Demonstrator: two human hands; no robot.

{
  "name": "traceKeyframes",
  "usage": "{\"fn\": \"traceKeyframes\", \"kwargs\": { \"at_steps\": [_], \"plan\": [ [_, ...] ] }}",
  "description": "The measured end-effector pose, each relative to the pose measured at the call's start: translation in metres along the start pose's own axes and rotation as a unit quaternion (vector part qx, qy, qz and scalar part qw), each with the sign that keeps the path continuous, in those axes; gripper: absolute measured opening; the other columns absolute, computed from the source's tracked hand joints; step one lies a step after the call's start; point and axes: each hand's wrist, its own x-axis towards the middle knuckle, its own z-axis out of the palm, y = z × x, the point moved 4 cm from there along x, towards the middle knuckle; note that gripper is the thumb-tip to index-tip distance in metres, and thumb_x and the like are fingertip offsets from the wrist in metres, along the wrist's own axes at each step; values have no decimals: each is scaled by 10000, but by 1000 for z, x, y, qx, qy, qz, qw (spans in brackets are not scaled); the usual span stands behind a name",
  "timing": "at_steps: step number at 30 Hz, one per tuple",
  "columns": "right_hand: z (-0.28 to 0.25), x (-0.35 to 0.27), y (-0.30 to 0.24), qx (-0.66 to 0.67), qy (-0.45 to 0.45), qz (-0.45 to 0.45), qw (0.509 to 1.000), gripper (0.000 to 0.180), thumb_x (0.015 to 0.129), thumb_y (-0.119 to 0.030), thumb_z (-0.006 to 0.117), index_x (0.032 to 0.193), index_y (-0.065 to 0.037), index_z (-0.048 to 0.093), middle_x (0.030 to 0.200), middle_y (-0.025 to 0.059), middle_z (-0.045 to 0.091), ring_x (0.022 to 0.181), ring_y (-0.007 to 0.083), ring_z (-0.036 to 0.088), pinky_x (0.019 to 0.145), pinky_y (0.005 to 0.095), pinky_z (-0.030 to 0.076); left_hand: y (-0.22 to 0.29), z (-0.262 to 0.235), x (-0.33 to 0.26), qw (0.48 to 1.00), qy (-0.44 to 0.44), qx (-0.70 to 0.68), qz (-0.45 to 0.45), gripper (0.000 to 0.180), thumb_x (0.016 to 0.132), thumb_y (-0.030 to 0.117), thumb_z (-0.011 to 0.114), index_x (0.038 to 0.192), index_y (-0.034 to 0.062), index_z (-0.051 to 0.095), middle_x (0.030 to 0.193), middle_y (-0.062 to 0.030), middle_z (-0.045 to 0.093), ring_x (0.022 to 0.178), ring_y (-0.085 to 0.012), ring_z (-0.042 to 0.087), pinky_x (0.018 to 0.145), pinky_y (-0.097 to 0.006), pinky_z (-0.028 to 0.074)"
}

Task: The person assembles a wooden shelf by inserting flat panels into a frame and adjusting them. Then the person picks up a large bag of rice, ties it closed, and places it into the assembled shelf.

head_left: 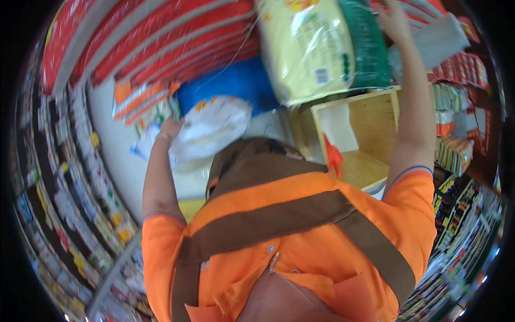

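A: Where is each hand right now?

B: Both arms are raised. The left hand point(170, 129) is at the edge of a white plastic bag point(210, 129) with orange print; the fingers seem to curl onto its left side, though the picture is too blurred to be sure the grip is closed. The right hand point(393, 20) is higher, fingers spread, pressed near the upper right side of a big pale yellow sack point(307, 45) that has a green sack point(367, 45) lying against it.

A: So which way do the sacks lie from the hands?

B: The yellow sack sits to the left of the right hand, its long axis running from the top of the view down toward the wooden box point(357, 142). Its lower end overhangs the box's top edge. The right hand is much the nearer one to it; the left hand is well apart, down by the white bag.

A: Any room to move?

B: Tight. Red packages point(161, 37) crowd the shelf behind the sacks, a blue bag point(236, 83) lies between the white bag and the yellow sack, and stocked shelves point(70, 188) run down the left. The wooden box's open side faces the person, mostly bare inside but for a white sheet.
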Motion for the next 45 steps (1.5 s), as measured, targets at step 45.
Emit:
{"fn": "traceKeyframes", "kwargs": {
  "at_steps": [45],
  "plan": [
    [161, -244, -420, 15, -410, 325, 852, 304, 813, -345, 652, 936, -67, 653, 900, 173, 716, 840, 382, 695, 764, 478, 554, 84, -19, -52, 903, 76, -57, 420, 465, 781, 422, 763, 1043, 63, 630, 965, -126, 640, 864, -300, 646, 754, -393, 525]
  ]
}}
